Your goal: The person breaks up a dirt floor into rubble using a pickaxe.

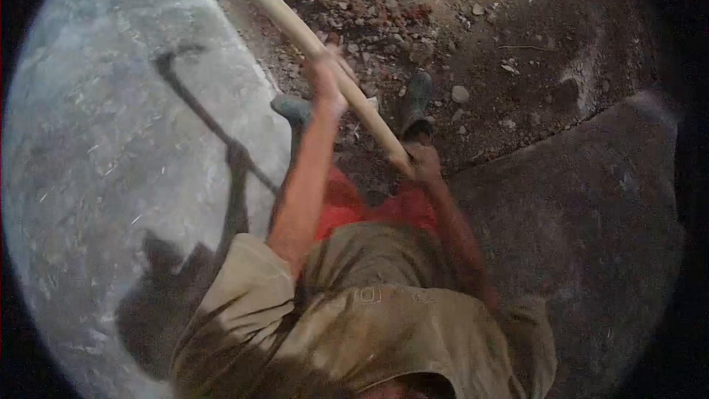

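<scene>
A long, pale wooden tool handle slants from the upper left down to my lap. Partway along it my left hand is wrapped round the wood, a little blurred. My right hand is closed on the lower end of the same handle, near my right thigh. The tool's head lies beyond the top edge and is hidden. Its shadow on the concrete to the left shows a shaft with a short crosswise head.
Broken rubble and loose soil lie ahead. My boots, the left and the right, stand at the rubble's near side. A pale concrete slab with a straight edge runs along the left. Darker concrete is on the right.
</scene>
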A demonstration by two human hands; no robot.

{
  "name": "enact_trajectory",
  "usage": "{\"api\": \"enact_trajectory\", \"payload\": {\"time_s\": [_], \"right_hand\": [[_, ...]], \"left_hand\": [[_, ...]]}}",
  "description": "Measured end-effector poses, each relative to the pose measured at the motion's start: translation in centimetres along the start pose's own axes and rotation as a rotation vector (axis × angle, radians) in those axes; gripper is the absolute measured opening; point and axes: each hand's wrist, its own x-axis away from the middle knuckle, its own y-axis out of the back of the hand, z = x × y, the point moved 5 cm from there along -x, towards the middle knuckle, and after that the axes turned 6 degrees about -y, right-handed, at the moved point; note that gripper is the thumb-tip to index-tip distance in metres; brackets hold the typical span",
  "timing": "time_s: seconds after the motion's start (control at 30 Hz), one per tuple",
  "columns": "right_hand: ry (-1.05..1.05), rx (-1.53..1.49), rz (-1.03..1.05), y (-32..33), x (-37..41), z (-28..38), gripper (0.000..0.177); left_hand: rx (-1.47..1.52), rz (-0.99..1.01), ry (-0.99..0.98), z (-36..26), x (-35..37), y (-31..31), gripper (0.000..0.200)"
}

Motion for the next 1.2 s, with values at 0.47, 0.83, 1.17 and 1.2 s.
{"api": "enact_trajectory", "payload": {"time_s": [0.47, 0.83, 1.17, 1.2], "right_hand": [[0.028, -0.488, 0.042, -20.6, -12.1, 14.9, 0.042], [-0.727, -0.350, 0.529, -26.0, -6.4, 8.1, 0.044], [-0.634, -0.270, 0.389, -1.1, 2.4, 4.2, 0.050], [-0.870, 0.056, 0.589, 2.5, 5.3, 5.2, 0.054]], "left_hand": [[-0.366, -0.065, 0.156, 6.6, -10.9, 25.5, 0.032], [-0.180, -0.057, 0.682, 15.7, -6.0, 27.3, 0.049], [0.137, -0.071, 0.598, 18.6, -1.6, 12.3, 0.018], [0.281, -0.142, 0.736, 17.5, 0.1, 10.2, 0.015]]}}
